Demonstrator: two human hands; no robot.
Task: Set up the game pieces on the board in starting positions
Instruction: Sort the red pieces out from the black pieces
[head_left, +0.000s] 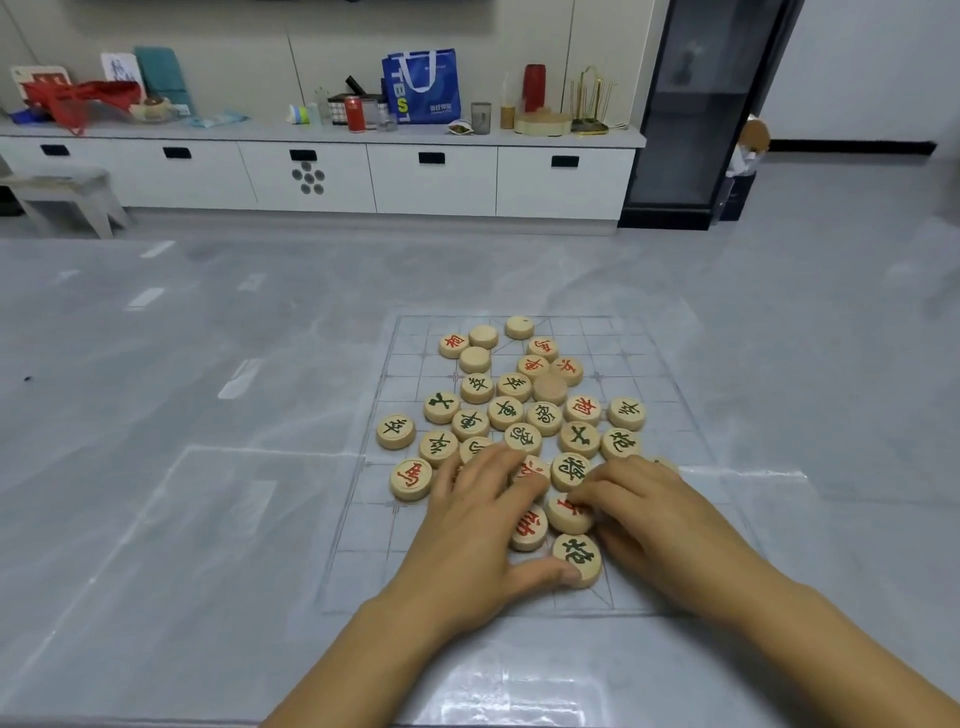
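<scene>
A clear plastic board (670, 395) with a printed grid lies on the grey table. Several round wooden pieces with red or green characters sit in a loose heap (524, 410) across its middle, some face down. My left hand (478, 525) lies flat over pieces at the near side, fingers straight, thumb touching a green-marked piece (577, 557). My right hand (649, 514) rests beside it, fingertips on a red-marked piece (567, 513). Some pieces are hidden under both hands.
The grey marble-look table (208, 467) extends to the left and far side of the board. Beyond it stands a white cabinet (431, 176) with a blue bag (422, 85), a red can and cups on top. A dark glass cabinet (701, 104) stands at the right.
</scene>
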